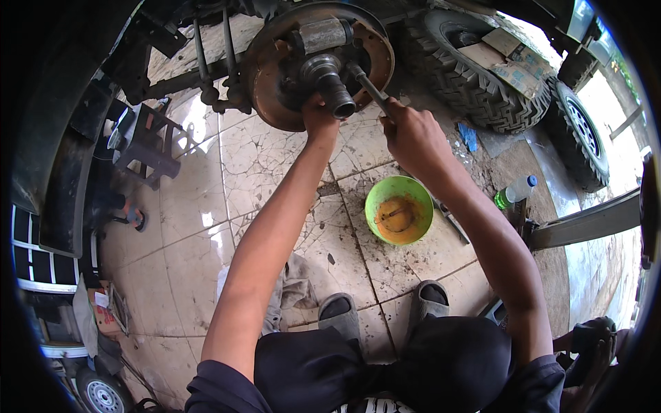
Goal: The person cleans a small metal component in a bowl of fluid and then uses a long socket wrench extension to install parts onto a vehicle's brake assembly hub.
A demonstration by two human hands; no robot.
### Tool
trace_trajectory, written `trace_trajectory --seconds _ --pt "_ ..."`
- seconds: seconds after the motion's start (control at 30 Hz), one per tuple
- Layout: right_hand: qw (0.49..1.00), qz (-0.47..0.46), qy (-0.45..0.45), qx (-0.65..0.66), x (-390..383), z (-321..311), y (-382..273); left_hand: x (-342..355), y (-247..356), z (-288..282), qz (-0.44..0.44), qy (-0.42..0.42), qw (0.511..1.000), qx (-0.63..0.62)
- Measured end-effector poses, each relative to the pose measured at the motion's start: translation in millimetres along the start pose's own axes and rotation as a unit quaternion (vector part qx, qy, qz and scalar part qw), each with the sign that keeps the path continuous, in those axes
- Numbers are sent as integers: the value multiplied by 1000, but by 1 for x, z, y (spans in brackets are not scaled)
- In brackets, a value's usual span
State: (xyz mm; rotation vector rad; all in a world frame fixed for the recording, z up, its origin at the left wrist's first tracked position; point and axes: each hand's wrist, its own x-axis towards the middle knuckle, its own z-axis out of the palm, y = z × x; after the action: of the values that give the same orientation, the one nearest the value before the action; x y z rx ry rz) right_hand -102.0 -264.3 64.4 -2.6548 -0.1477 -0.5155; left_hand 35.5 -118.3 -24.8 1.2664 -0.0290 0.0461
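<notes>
A rusty round brake backing plate (270, 82) with a grey metal axle spindle (332, 84) sticking out of its middle fills the top centre. My left hand (318, 115) is pressed against the plate just below the spindle, fingers curled on it. My right hand (412, 134) grips the lower end of a long metal tool (368, 86), whose tip rests on the hub beside the spindle.
A green bowl (377, 196) with dirty orange liquid sits on the cracked tiled floor between my arms. A knobby tyre (482, 76) with cardboard pieces lies at top right, a plastic bottle (513, 191) to the right, a metal stand (148, 141) at the left, a rag (292, 286) by my sandalled feet.
</notes>
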Motion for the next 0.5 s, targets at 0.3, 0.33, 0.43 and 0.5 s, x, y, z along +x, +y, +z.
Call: trace_trajectory --seconds 0.3,0.33,0.43,0.5 --pt "687 363 -164 607 6 -31 -10 5 0 0 22 2 1000 -4" --pt "693 368 -170 596 7 -32 -5 5 0 0 19 3 1000 -5" --pt "715 389 -175 555 16 -37 7 7 -1 -3 19 -1 1000 3" --pt "769 337 -226 494 18 -36 5 11 -2 -11 0 2 999 -35"
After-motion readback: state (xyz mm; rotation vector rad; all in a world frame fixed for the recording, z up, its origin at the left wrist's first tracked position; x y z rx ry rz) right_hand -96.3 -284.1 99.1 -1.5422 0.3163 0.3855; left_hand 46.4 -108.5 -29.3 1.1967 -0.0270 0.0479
